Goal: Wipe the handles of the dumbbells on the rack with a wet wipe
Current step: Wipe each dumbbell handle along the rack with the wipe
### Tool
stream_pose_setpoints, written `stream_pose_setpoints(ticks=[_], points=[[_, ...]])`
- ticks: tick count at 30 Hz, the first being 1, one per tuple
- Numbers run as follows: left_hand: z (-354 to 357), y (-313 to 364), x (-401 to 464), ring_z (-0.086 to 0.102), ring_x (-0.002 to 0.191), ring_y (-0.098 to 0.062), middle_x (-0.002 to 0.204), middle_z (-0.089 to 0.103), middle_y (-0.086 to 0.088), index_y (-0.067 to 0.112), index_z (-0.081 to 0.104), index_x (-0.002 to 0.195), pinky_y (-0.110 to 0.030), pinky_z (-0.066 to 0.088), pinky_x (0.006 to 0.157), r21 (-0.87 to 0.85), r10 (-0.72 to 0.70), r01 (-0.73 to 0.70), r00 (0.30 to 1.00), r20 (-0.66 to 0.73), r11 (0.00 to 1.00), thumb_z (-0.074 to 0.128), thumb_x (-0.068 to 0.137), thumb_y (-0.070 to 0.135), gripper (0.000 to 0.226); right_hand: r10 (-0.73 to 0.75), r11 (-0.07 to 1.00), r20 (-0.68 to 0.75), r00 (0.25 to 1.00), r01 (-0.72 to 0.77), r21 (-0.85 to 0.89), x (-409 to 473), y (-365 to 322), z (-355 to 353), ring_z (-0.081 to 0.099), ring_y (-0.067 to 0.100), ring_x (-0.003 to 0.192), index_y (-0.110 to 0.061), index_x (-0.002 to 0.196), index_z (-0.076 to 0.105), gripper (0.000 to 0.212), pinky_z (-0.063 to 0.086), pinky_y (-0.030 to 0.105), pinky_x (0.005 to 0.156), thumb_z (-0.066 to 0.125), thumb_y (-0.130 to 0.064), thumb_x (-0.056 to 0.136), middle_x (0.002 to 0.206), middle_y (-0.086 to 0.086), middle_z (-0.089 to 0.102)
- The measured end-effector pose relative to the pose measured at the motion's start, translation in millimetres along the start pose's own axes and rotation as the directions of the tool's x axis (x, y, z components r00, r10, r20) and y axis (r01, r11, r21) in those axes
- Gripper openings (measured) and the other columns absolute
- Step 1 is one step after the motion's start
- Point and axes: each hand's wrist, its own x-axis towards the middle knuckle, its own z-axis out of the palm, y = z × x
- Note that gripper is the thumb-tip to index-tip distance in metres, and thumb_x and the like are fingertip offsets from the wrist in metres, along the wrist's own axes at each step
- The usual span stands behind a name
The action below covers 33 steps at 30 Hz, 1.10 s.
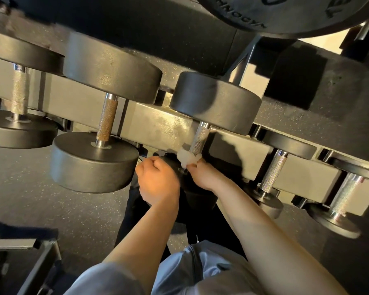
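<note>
The right hand (202,175) pinches a crumpled white wet wipe (188,159) against the near end of the knurled steel handle (199,139) of the middle dumbbell (215,103), just where the handle meets its near head, which the hands largely hide. The left hand (158,179) sits just left of it, fingers curled into a fist on the near head's edge; whether it grips anything I cannot tell.

The likeliest slip, as I judge it: the wipe is bunched into a small wad, so it may cover only one side of the bar and leave the far side and upper length untouched. The rough knurling could also snag and shred the thin, damp fabric, leaving lint in the grooves. A hard tug might rock the dumbbell in its cradle on the rack (158,122).

The handles are bright cylinders with cross-hatched grip and smooth polished collars; the handle to the left (107,122) looks rust-tinged. The heads are thick, matte dark discs. The rack beam is flat, painted grey metal, and the floor (30,188) is speckled black rubber.
</note>
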Motion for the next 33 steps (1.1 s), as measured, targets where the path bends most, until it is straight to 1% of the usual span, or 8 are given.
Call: stream_pose_setpoints(ticks=[5, 8, 12, 21, 24, 26, 28, 33], points=[[0.5, -1.7, 1.3, 0.055, 0.106, -0.029, 0.137, 0.042, 0.002, 0.022, 0.060, 0.120, -0.043, 0.041, 0.096, 0.022, 0.015, -0.015, 1.000, 0.006, 1.000, 0.027, 0.099, 0.030, 0.040, 0.073, 0.720, -0.299, 0.951, 0.157, 0.676, 19.4, -24.1, -22.1, 0.057, 0.018, 0.091, -0.016, 0.114, 0.056, 0.029, 0.045, 0.028, 0.078, 0.056, -0.035, 0.092, 0.104, 0.003, 0.059], [0.4, -2.6, 2.1, 0.055, 0.106, -0.029, 0.136, 0.043, 0.001, 0.021, 0.060, 0.120, -0.045, 0.042, 0.097, 0.034, 0.018, -0.018, 1.000, 0.005, 0.999, 0.027, 0.099, 0.031, 0.040, 0.146, 0.533, -0.352, 0.925, 0.226, 0.815, 26.7, -44.6, -30.1, 0.053, 0.015, 0.072, -0.018, 0.078, 0.051, 0.016, 0.045, 0.028, 0.074, 0.061, -0.019, 0.090, 0.080, 0.001, 0.056], [0.2, -2.8, 1.4, 0.055, 0.107, -0.029, 0.136, 0.043, 0.001, 0.021, 0.059, 0.121, -0.047, 0.042, 0.098, 0.041, 0.024, -0.025, 1.000, 0.019, 0.999, 0.027, 0.099, 0.032, 0.040, 0.193, 0.736, -0.412, 0.890, 0.146, 0.661, 28.0, -41.4, -19.2, 0.059, 0.027, 0.102, -0.016, 0.102, 0.058, 0.030, 0.047, 0.039, 0.096, 0.063, -0.038, 0.082, 0.111, 0.008, 0.065], [-0.9, 0.7, -0.1, 0.052, 0.110, -0.029, 0.138, 0.043, -0.002, 0.020, 0.056, 0.126, -0.046, 0.039, 0.097, 0.055, 0.016, -0.017, 1.000, 0.017, 0.998, 0.026, 0.099, 0.028, 0.041, 0.089, 0.956, -0.152, 0.984, -0.041, 0.290, -3.3, -22.1, -2.4, 0.054, 0.027, 0.111, -0.014, 0.137, 0.041, 0.046, 0.042, 0.034, 0.091, 0.036, -0.039, 0.098, 0.125, 0.009, 0.055], [-0.3, 0.1, 0.9, 0.052, 0.110, -0.028, 0.135, 0.044, -0.003, 0.020, 0.056, 0.126, -0.044, 0.039, 0.096, 0.052, 0.019, -0.020, 1.000, 0.017, 0.998, 0.027, 0.099, 0.029, 0.041, -0.075, 0.993, -0.320, 0.944, 0.099, 0.059, -16.7, 5.6, 2.5, 0.054, 0.028, 0.116, -0.013, 0.134, 0.044, 0.037, 0.041, 0.032, 0.087, 0.033, -0.027, 0.102, 0.125, 0.011, 0.058], [0.3, -1.2, 1.7, 0.052, 0.109, -0.028, 0.134, 0.045, -0.003, 0.020, 0.055, 0.127, -0.042, 0.039, 0.092, 0.051, 0.020, -0.021, 1.000, 0.019, 0.998, 0.027, 0.099, 0.029, 0.041, -0.389, 0.921, -0.563, 0.729, 0.329, -0.210, -26.2, 21.6, -1.3, 0.058, 0.028, 0.109, -0.009, 0.127, 0.052, 0.033, 0.046, 0.033, 0.081, 0.045, -0.006, 0.095, 0.120, 0.009, 0.061], [0.7, -1.8, 2.6, 0.052, 0.110, -0.029, 0.135, 0.044, -0.004, 0.019, 0.054, 0.129, -0.039, 0.037, 0.088, 0.052, 0.026, -0.027, 0.999, 0.020, 0.998, 0.027, 0.100, 0.028, 0.041, -0.631, 0.762, -0.573, 0.522, 0.278, -0.585, -22.1, 27.0, -11.7, 0.062, 0.034, 0.089, -0.004, 0.111, 0.058, 0.034, 0.049, 0.033, 0.063, 0.059, 0.006, 0.078, 0.110, 0.014, 0.060], [-0.4, -3.1, 2.2, 0.052, 0.112, -0.028, 0.137, 0.044, -0.004, 0.018, 0.053, 0.131, -0.043, 0.040, 0.095, 0.060, 0.060, -0.061, 0.998, 0.020, 0.996, 0.027, 0.100, 0.030, 0.042, -0.574, 0.534, -0.308, 0.758, 0.061, -0.843, -4.8, -3.6, -37.1, 0.063, 0.030, 0.088, -0.018, 0.145, 0.022, 0.059, 0.044, 0.034, 0.063, 0.044, -0.009, 0.091, 0.110, 0.014, 0.059]])
